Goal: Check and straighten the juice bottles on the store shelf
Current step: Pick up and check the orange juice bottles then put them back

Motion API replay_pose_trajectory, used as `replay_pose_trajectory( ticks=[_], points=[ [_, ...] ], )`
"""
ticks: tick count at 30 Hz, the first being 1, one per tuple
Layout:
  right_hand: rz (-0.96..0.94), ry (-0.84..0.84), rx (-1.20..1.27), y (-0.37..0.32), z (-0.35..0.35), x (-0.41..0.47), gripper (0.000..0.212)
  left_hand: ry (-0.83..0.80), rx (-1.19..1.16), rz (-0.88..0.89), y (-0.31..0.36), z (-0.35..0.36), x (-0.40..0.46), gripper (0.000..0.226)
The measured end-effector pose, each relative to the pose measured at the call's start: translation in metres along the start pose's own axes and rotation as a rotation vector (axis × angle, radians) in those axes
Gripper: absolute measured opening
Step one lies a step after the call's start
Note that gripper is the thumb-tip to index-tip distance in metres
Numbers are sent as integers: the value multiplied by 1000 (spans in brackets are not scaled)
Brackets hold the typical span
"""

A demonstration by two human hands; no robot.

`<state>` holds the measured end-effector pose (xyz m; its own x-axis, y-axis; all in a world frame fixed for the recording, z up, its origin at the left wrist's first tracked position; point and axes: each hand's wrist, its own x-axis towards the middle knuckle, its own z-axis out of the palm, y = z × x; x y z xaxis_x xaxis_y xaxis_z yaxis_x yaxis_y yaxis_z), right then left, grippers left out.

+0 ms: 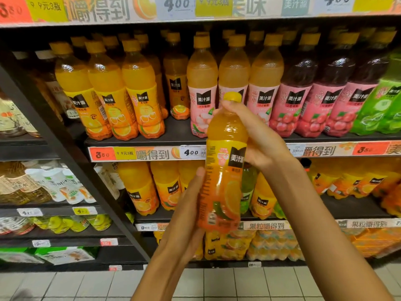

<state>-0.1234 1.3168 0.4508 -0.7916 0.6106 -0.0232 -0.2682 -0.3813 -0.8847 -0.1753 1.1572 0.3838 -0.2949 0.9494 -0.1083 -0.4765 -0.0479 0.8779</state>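
Holding an orange juice bottle (223,170) out in front of the shelves, the person keeps it nearly upright, its long axis vertical with the yellow cap (232,97) pointing up and tipped slightly right. The right hand (256,135) grips the shoulder and neck, fingers curled round it just below the cap. The left hand (186,205) supports the lower body from the left, thumb pressed on the label and the other fingers hidden behind the bottle. Farther back, the middle shelf (184,135) carries rows of orange bottles (108,92) at left, pale pink-labelled ones (217,83) in the centre, dark red ones (321,92) and green ones (386,101) to the right.
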Motion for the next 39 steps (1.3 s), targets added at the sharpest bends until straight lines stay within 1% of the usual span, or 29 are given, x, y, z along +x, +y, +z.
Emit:
replay_pose_trajectory(
  ticks=[2,3,6,9,10,12,13,17,19,22,23,25,26,27,29,30,31,32,33,34,35,37,39],
  points=[
    [-17,2,-79,-2,0,1,31,15,15,-1,-1,1,1,69],
    [-13,-14,-75,-3,1,1,33,13,-4,-2,-1,1,1,69],
    [-4,-44,45,-2,1,1,41,-48,-127,-5,1,1,0,56],
    [76,-34,165,4,3,2,56,-127,-271,-49,0,3,0,60],
    [103,-36,185,7,5,3,53,-143,-284,-58,0,4,0,60],
    [106,-14,184,9,4,4,34,-151,-232,-66,-3,4,0,60],
    [97,3,168,9,3,6,29,-152,-200,-73,-4,4,1,61],
    [60,54,71,5,0,8,23,-115,-77,-82,0,3,-1,65],
    [51,63,22,4,-1,9,23,-94,-58,-72,2,3,-1,61],
    [124,37,37,6,-4,11,28,-95,-182,-117,5,6,-3,48],
    [161,43,56,8,-6,13,30,-107,-241,-139,7,7,-6,50],
    [261,73,72,17,-10,16,35,-105,-346,-156,15,12,-10,67],
    [314,88,72,23,-12,17,36,-83,-366,-165,21,17,-8,75],
    [365,97,66,29,-14,17,36,-70,-340,-184,28,22,-5,77],
    [428,93,35,41,-18,16,38,-55,-387,-154,30,15,3,58],
    [441,93,21,45,-20,15,40,-47,-366,-124,28,10,1,50],
    [448,91,21,48,-21,15,42,-51,-314,-116,26,9,-2,52],
    [455,87,32,49,-21,15,45,-94,-301,-131,26,10,-3,68],
    [453,85,44,48,-21,16,48,-57,-327,-193,26,16,-1,88],
    [438,81,53,46,-20,17,50,-63,-364,-226,21,17,-1,97],
    [409,75,66,44,-18,19,49,-78,-360,-218,14,14,-4,100],
    [327,19,116,36,-14,22,43,-55,-288,-187,4,6,-3,99],
    [233,-61,102,26,-8,25,37,-20,-237,-134,-2,1,0,91]
  ],
)
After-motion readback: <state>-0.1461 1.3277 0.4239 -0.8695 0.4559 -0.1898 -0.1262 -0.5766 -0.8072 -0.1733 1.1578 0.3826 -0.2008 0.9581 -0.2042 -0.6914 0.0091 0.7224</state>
